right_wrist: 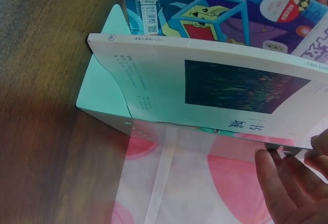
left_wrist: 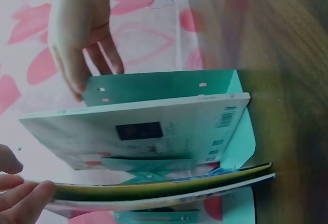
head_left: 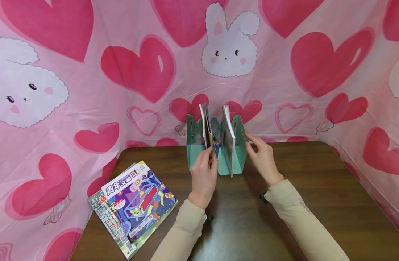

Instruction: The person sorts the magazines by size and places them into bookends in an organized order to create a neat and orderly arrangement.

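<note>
A mint-green expandable book rack [head_left: 241, 159] stands upright near the table's back edge. Toward its left side are thin magazines [left_wrist: 154, 189]; a white-covered magazine [right_wrist: 148, 75] stands apart from them, near the right panel. My left hand [head_left: 204, 177] pinches the left magazines by their near edge, between thumb and fingers. At the rack's right panel, my right hand [head_left: 264, 157] grips the edge, its thumb [right_wrist: 320, 143] on the inner side and its fingers [right_wrist: 277, 183] outside. The lower ends of the left magazines are partly hidden by my left hand in the head view.
Several magazines lie stacked flat [head_left: 137, 206] on the left of the brown wooden table [head_left: 303, 210], a colourful purple-and-blue cover on top. Behind and beside the table hangs a pink cloth [head_left: 267, 83] with hearts and rabbits.
</note>
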A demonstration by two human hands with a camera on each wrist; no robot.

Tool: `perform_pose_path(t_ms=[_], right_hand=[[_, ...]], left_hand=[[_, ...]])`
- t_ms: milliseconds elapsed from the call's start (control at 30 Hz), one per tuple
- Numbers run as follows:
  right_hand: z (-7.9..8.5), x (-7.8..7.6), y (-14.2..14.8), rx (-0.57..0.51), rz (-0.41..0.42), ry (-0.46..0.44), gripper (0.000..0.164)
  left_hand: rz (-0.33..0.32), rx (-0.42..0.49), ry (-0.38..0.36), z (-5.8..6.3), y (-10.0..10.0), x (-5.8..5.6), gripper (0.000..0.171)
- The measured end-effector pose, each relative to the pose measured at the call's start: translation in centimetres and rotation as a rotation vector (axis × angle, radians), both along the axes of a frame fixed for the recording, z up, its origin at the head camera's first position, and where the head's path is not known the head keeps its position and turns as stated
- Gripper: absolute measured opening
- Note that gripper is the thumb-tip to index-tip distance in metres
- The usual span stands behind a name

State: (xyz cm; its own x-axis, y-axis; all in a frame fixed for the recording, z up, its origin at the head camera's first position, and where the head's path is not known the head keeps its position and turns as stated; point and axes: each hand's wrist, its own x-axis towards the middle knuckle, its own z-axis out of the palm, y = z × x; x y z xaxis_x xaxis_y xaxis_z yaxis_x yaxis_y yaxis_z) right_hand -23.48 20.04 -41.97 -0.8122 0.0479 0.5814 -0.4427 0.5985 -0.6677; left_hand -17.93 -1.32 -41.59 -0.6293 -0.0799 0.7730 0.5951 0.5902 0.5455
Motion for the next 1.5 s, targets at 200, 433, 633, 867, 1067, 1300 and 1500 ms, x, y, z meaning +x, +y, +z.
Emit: perform_pose_path(t_ms=[200,433,633,867,1067,1300,1500], right_hand=[[0.1,-0.1,0.0,-0.002,-0.005,-0.004,0.037],[0.1,0.0,-0.1,-0.013,0.001,-0.011,0.038],[0.0,0.0,-0.2,-0.014,0.001,-0.018,0.037],[0.0,0.0,-0.2,-0.013,0.002,-0.020,0.038],[-0.1,-0.1,-0.1,-0.019,0.005,-0.007,0.038],[0.0,0.0,-0.2,-0.018,0.007,0.002,0.036],[-0.1,-0.1,-0.1,-0.018,0.005,0.001,0.037]], left_hand=[[0.001,-0.009,0.014,0.3,-0.9,0.3,0.023],[-0.024,0.004,-0.016,-0.2,-2.3,0.7,0.022],[0.001,-0.019,-0.085,-1.2,-4.4,1.2,0.020],[0.077,-0.043,-0.222,-2.6,-7.4,1.3,0.022],[0.123,-0.039,-0.309,-3.1,-9.5,1.5,0.023],[0.159,-0.032,-0.401,-3.6,-11.8,1.3,0.025],[0.201,-0.047,-0.490,-3.7,-13.8,1.5,0.030]])
